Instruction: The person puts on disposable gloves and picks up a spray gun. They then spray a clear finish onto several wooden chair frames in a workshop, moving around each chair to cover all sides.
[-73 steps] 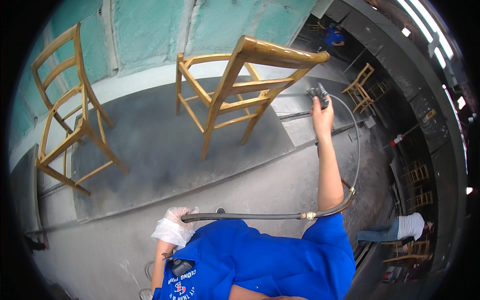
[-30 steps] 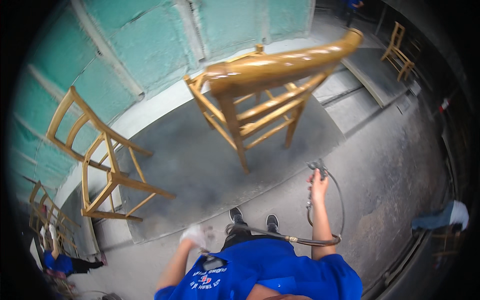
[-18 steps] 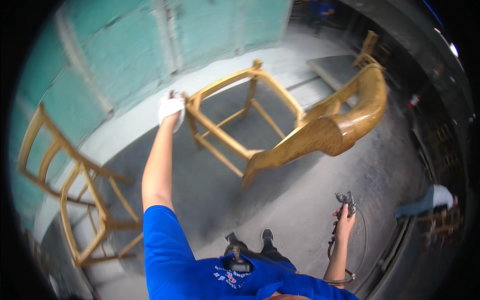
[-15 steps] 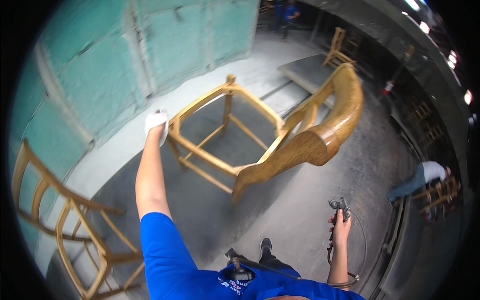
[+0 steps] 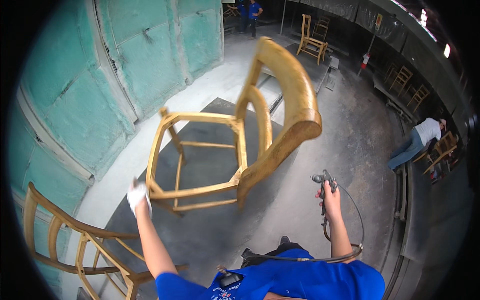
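Observation:
A wooden chair frame (image 5: 192,117) with an open seat and a curved backrest stands in front of me, its back to the right. Beside its near left corner is my left hand (image 5: 138,196), wrapped in a white glove or cloth. Blur hides its fingers, so I cannot tell whether it grips the frame. My right hand (image 5: 331,200) is closed around a metal spray gun (image 5: 324,181), held apart from the chair at the right. From the gun a thin hose (image 5: 361,220) loops down toward my waist.
A second wooden chair (image 5: 75,225) lies tilted at the lower left. Teal padded panels (image 5: 150,45) line the left side. More chairs (image 5: 312,42) stand far back. At the right a person (image 5: 417,137) bends over a chair; people in blue (image 5: 250,12) stand far off.
The chair has turned, its backrest swinging farther away and its seat shifting left. My left hand has moved nearer along with the seat corner. The spray gun stays in my right hand, slightly higher in view.

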The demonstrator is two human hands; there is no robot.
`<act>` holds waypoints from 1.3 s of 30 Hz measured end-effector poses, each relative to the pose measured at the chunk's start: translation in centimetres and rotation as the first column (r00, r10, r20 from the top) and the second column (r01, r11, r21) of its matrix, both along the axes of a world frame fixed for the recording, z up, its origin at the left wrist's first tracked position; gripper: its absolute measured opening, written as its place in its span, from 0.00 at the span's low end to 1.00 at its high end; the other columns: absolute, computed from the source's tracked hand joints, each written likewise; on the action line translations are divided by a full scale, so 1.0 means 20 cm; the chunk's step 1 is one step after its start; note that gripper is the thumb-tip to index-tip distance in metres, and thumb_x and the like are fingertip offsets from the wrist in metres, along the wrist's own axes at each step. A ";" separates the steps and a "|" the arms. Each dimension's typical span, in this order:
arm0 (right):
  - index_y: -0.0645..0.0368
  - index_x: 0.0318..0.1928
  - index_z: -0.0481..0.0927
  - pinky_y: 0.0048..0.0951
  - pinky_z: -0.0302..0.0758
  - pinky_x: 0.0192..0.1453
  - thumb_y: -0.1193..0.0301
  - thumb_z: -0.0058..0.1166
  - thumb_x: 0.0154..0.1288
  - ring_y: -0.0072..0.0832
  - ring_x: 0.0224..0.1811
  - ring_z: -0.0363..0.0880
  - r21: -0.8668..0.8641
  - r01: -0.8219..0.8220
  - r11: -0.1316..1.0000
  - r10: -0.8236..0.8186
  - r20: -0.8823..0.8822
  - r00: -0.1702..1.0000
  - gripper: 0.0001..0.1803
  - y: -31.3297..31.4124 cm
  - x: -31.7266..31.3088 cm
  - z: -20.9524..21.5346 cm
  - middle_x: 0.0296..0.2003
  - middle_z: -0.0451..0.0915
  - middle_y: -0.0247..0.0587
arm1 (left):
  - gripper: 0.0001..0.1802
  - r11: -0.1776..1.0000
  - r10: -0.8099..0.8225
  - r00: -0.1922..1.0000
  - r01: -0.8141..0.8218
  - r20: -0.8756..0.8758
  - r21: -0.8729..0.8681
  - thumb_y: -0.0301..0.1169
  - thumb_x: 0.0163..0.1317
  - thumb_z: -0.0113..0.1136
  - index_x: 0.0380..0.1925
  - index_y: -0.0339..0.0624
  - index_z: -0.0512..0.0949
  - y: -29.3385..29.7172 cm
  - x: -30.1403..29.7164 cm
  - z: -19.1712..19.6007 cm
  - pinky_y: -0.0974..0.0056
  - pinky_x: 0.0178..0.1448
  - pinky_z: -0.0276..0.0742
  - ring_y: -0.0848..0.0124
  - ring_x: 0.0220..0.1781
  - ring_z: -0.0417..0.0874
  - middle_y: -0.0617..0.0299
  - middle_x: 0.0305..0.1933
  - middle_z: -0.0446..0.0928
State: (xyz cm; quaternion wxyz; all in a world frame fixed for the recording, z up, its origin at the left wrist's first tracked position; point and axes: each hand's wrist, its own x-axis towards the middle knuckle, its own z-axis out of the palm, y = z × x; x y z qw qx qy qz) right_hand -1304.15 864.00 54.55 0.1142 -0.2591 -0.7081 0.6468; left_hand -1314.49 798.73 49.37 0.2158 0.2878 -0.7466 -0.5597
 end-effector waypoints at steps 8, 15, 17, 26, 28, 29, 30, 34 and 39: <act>0.53 0.53 0.75 0.20 0.70 0.26 0.48 0.45 0.79 0.20 0.32 0.81 -0.270 -0.122 0.955 0.061 -0.223 0.973 0.22 0.10 -0.46 0.18 0.35 0.83 0.34 | 0.19 0.781 0.573 0.815 -0.508 -0.091 0.363 0.31 0.75 0.55 0.64 0.45 0.77 0.86 1.10 0.12 0.64 0.66 0.71 0.68 0.57 0.79 0.58 0.61 0.79; 0.57 0.53 0.75 0.31 0.87 0.43 0.46 0.38 0.81 0.34 0.49 0.83 -0.515 -0.374 0.771 -0.020 -0.607 0.794 0.26 0.04 -0.63 0.50 0.42 0.81 0.39 | 0.31 0.811 0.554 0.833 -0.541 0.005 0.221 0.42 0.77 0.52 0.75 0.42 0.62 1.46 0.84 0.23 0.65 0.74 0.61 0.66 0.72 0.70 0.56 0.75 0.67; 0.56 0.53 0.74 0.27 0.85 0.38 0.46 0.38 0.81 0.30 0.48 0.82 -0.496 -0.509 0.703 0.047 -0.682 0.730 0.26 0.01 -0.68 0.62 0.41 0.80 0.38 | 0.34 0.832 0.514 0.857 -0.505 0.022 0.231 0.42 0.77 0.51 0.77 0.42 0.58 1.58 0.71 0.29 0.65 0.75 0.60 0.65 0.72 0.69 0.56 0.76 0.65; 0.50 0.48 0.71 0.20 0.66 0.23 0.51 0.42 0.81 0.21 0.33 0.78 -0.511 -0.670 0.539 0.178 -0.708 0.683 0.17 -0.31 -1.12 0.77 0.34 0.78 0.32 | 0.25 0.810 0.353 0.895 -0.439 -0.274 -0.389 0.31 0.72 0.58 0.67 0.35 0.69 2.15 0.84 0.21 0.54 0.70 0.71 0.58 0.63 0.77 0.47 0.67 0.72; 0.48 0.48 0.70 0.20 0.65 0.23 0.51 0.43 0.81 0.20 0.32 0.78 -0.572 -0.628 0.528 0.256 -0.598 0.760 0.15 -0.31 -1.18 0.61 0.33 0.78 0.31 | 0.19 0.966 0.019 1.000 -0.023 -0.019 -0.256 0.34 0.73 0.58 0.59 0.36 0.78 2.26 0.97 -0.04 0.57 0.63 0.77 0.62 0.50 0.84 0.52 0.51 0.82; 0.47 0.48 0.70 0.20 0.65 0.23 0.51 0.44 0.81 0.19 0.32 0.78 -0.598 -0.600 0.531 0.301 -0.529 0.793 0.15 -0.30 -1.19 0.52 0.33 0.78 0.30 | 0.19 0.984 -0.161 0.983 0.167 0.083 -0.061 0.39 0.75 0.55 0.56 0.37 0.80 2.31 1.05 -0.18 0.59 0.60 0.78 0.64 0.44 0.86 0.56 0.42 0.86; 0.47 0.48 0.70 0.20 0.65 0.23 0.51 0.44 0.81 0.19 0.31 0.78 -0.605 -0.589 0.535 0.347 -0.479 0.806 0.14 -0.29 -1.20 0.43 0.32 0.78 0.30 | 0.23 0.939 -0.273 0.909 0.180 0.316 0.292 0.45 0.76 0.51 0.54 0.38 0.82 2.36 1.13 -0.30 0.60 0.57 0.79 0.66 0.39 0.85 0.58 0.35 0.85; 0.48 0.50 0.71 0.19 0.64 0.21 0.52 0.45 0.80 0.18 0.29 0.77 -0.573 -0.563 0.596 0.492 -0.294 0.819 0.14 -0.25 -1.18 0.05 0.30 0.77 0.28 | 0.31 0.780 -0.518 0.606 0.046 0.603 0.624 0.54 0.77 0.44 0.47 0.37 0.84 2.50 1.47 -0.38 0.60 0.51 0.80 0.67 0.34 0.84 0.57 0.28 0.85; 0.49 0.51 0.70 0.19 0.64 0.20 0.53 0.47 0.80 0.17 0.27 0.77 -0.441 -0.532 0.723 0.566 -0.064 0.822 0.15 -0.24 -1.15 -0.47 0.29 0.76 0.28 | 0.38 0.886 -0.329 0.651 -0.038 0.684 0.462 0.59 0.77 0.39 0.41 0.34 0.85 2.53 1.70 -0.14 0.60 0.48 0.81 0.67 0.35 0.85 0.53 0.27 0.85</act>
